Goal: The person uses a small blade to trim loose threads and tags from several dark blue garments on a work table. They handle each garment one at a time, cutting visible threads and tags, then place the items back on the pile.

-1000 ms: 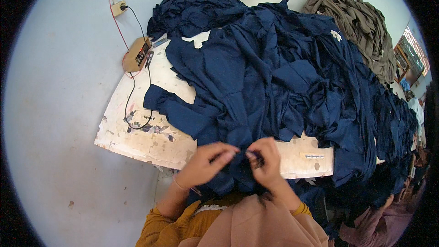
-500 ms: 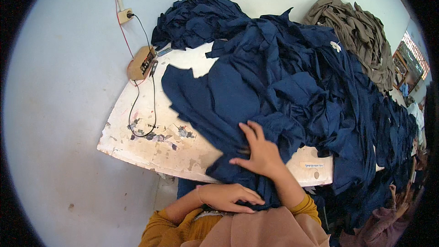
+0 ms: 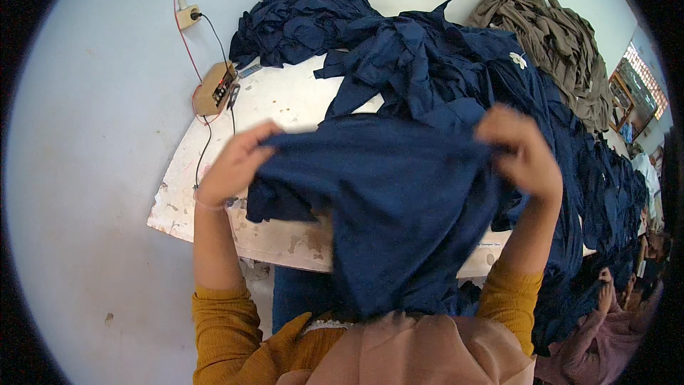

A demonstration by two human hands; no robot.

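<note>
A dark navy cloth piece [image 3: 399,192] is stretched between my two raised hands, its lower part hanging over the table's front edge toward my lap. My left hand [image 3: 239,164] pinches its upper left corner. At the upper right, my right hand [image 3: 520,146] grips the cloth, with the fingers blurred by motion. Behind the held piece, a large heap of navy fabric [image 3: 420,57] spreads over the white table [image 3: 278,100] and down its right side.
A brown box with knobs [image 3: 216,89] and cables stands at the table's left edge, below a wall socket [image 3: 189,17]. A grey-brown fabric pile [image 3: 545,43] lies at the back right. Another person in a mauve sleeve [image 3: 588,339] sits at the lower right.
Both hands have moved up and apart. The navy cloth that lay flat under my right hand is now lifted and spread between them.
</note>
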